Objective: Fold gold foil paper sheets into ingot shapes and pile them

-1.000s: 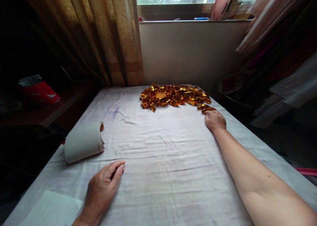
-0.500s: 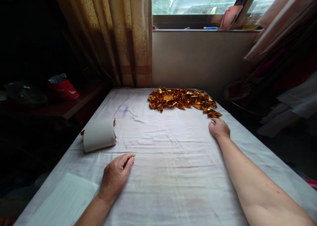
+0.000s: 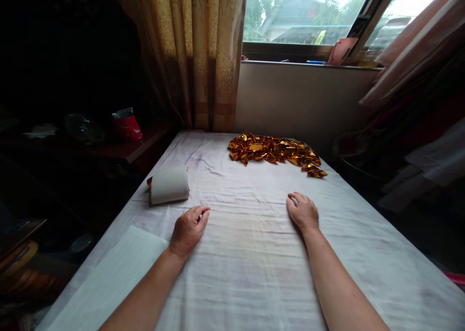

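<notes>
My left hand point(image 3: 191, 229) rests on the white cloth with thumb and fingertips drawn together, nothing visible in it. It is just in front of a curved stack of pale sheets point(image 3: 169, 186), whose gold foil side peeks out at the edges. Under my left wrist and forearm lies a pale lined sheet point(image 3: 123, 268). My right hand point(image 3: 304, 211) is over the cloth, its fingers loosely bent and apart from the thumb, with nothing seen between them. Beyond it, a heap of folded gold foil pieces point(image 3: 274, 148) lies at the far edge, a folded gold piece point(image 3: 315, 171) at its near right end.
A white cloth point(image 3: 247, 253) covers the table. A yellow curtain point(image 3: 203, 55) and a window with a pink cup point(image 3: 341, 51) on its sill are behind. A red container point(image 3: 127, 125) stands on a dark side table at left. Clothes point(image 3: 414, 157) hang at right.
My right hand has drawn back from the gold pieces, toward me and to the left. My left hand looks much the same; the view has shifted left and up.
</notes>
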The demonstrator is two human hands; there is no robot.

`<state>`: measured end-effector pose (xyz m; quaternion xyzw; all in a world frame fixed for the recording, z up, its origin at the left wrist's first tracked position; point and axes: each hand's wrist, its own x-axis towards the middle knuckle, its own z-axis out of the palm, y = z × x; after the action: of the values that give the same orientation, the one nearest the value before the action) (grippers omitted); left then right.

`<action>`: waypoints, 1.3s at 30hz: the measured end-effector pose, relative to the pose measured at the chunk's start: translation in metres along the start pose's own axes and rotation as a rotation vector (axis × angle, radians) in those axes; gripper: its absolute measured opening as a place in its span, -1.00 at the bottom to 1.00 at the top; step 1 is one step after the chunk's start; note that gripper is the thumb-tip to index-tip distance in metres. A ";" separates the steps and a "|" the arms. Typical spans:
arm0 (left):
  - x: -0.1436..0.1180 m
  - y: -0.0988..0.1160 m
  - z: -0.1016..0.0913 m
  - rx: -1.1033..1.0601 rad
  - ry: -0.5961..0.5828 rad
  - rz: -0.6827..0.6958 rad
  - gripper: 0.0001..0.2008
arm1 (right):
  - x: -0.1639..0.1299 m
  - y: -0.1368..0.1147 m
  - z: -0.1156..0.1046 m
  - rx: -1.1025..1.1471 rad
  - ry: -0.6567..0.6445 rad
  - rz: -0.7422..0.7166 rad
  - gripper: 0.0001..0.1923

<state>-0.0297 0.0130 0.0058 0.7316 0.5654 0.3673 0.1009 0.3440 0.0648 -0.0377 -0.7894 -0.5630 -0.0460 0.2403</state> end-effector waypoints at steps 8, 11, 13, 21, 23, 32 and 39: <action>0.033 -0.040 -0.043 0.494 0.211 -0.021 -0.42 | -0.032 -0.019 -0.012 0.044 0.020 -0.097 -0.71; 0.041 -0.062 -0.052 0.630 0.145 -0.089 -0.18 | -0.035 -0.022 -0.015 0.042 -0.001 -0.094 -0.70; 0.044 -0.072 -0.055 0.676 0.111 -0.105 -0.19 | -0.036 -0.023 -0.017 0.044 -0.008 -0.092 -0.70; 0.040 -0.077 -0.055 0.699 0.119 0.001 -0.39 | -0.043 -0.024 -0.017 0.073 0.012 -0.109 -0.71; 0.038 -0.076 -0.054 0.693 0.125 0.020 -0.42 | -0.045 -0.025 -0.018 0.079 0.010 -0.110 -0.71; 0.034 -0.070 -0.060 0.609 0.092 0.120 -0.59 | -0.051 -0.026 -0.019 0.144 0.021 -0.123 -0.73; 0.026 -0.021 -0.047 0.504 -0.036 0.129 -0.68 | -0.055 -0.025 -0.019 0.234 0.035 -0.131 -0.67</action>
<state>-0.0738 0.0310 0.0386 0.7747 0.5893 0.2075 -0.0980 0.3052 0.0151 -0.0313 -0.7167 -0.6104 -0.0094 0.3372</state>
